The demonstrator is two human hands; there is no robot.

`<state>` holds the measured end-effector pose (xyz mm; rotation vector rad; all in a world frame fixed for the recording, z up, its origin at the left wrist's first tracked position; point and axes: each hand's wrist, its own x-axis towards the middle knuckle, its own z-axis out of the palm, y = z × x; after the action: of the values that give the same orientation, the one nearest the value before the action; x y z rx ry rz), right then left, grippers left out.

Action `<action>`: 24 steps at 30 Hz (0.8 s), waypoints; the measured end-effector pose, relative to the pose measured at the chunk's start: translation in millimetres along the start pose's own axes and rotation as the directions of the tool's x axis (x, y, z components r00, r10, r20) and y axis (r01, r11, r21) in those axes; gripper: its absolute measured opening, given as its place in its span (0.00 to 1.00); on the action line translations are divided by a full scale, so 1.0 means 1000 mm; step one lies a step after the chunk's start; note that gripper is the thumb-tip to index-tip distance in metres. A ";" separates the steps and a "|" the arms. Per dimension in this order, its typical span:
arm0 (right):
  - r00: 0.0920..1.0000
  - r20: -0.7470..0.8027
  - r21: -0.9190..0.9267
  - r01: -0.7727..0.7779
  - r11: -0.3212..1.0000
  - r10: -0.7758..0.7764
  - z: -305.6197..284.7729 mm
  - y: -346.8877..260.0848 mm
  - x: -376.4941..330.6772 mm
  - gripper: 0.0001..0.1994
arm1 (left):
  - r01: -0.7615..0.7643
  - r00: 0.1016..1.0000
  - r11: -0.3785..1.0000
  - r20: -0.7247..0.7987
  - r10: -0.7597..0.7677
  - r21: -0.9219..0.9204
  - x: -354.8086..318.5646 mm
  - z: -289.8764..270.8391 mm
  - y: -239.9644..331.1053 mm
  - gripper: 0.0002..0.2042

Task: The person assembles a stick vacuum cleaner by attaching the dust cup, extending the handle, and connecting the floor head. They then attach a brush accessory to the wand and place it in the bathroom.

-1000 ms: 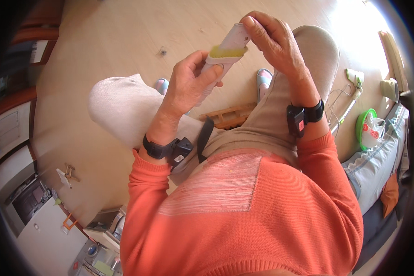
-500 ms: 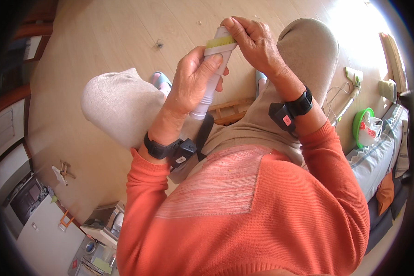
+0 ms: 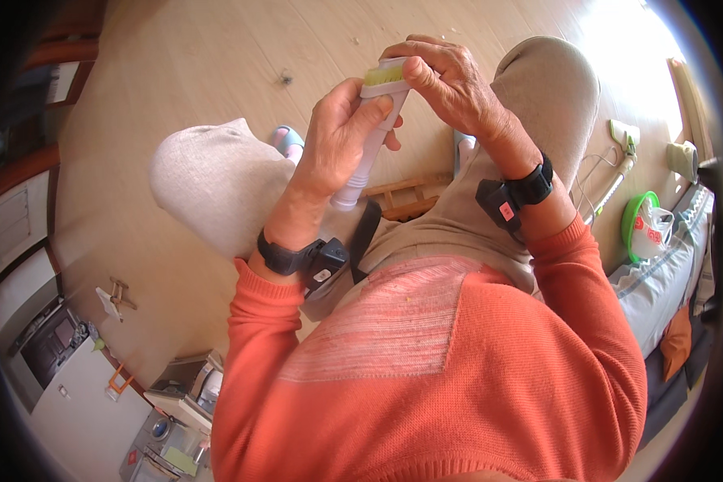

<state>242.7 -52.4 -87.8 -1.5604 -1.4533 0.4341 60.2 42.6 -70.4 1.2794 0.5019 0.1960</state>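
Pale wooden flooring is stretching out beyond both hands, seen from the head camera. Above the knees, the left hand (image 3: pixel 337 145) is wrapping its fingers around a white tube-shaped tool (image 3: pixel 367 140) (a yellow-green band near its top). The right hand (image 3: pixel 450 80) is pinching that top end between thumb and fingertips, possibly twisting it. A green roll (image 3: pixel 636 225) is lying well right of the right wrist.
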 end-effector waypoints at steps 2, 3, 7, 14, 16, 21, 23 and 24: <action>0.999 -0.039 0.046 -0.014 0.999 0.016 0.003 0.001 0.002 0.31 | -0.044 0.999 0.998 -0.015 0.045 0.041 0.004 0.001 0.001 0.20; 0.997 -0.072 0.062 -0.025 0.998 0.029 0.004 0.000 0.003 0.31 | -0.047 0.998 0.996 -0.032 0.049 0.073 0.007 0.000 0.003 0.20; 0.940 -0.179 0.502 -0.165 0.849 0.289 0.035 -0.015 -0.003 0.31 | -0.219 0.967 0.971 -0.156 0.203 -0.098 0.025 -0.009 0.011 0.19; 0.852 0.347 0.740 -0.506 0.443 0.392 0.079 -0.039 -0.014 0.26 | -0.287 0.908 0.916 -0.384 0.167 -0.279 0.051 -0.026 0.009 0.15; 0.854 0.299 0.773 -0.478 0.416 0.425 0.083 -0.037 -0.007 0.23 | -0.266 0.898 0.883 -0.433 0.081 -0.386 0.063 -0.030 0.008 0.16; 0.868 0.150 0.643 -0.450 0.620 0.474 0.084 -0.029 0.008 0.20 | -0.239 0.871 0.797 -0.485 -0.077 -0.555 0.090 -0.032 0.005 0.15; 0.867 0.147 0.666 -0.442 0.601 0.476 0.084 -0.026 0.009 0.20 | -0.241 0.877 0.797 -0.476 -0.065 -0.554 0.095 -0.031 0.001 0.17; 0.862 0.144 0.674 -0.446 0.589 0.487 0.083 -0.024 0.009 0.20 | -0.243 0.884 0.791 -0.464 -0.058 -0.562 0.097 -0.030 -0.001 0.17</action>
<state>166.2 -15.8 -107.9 -1.2733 -0.6501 1.1049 131.4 108.6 -101.9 0.6044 0.7091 0.7084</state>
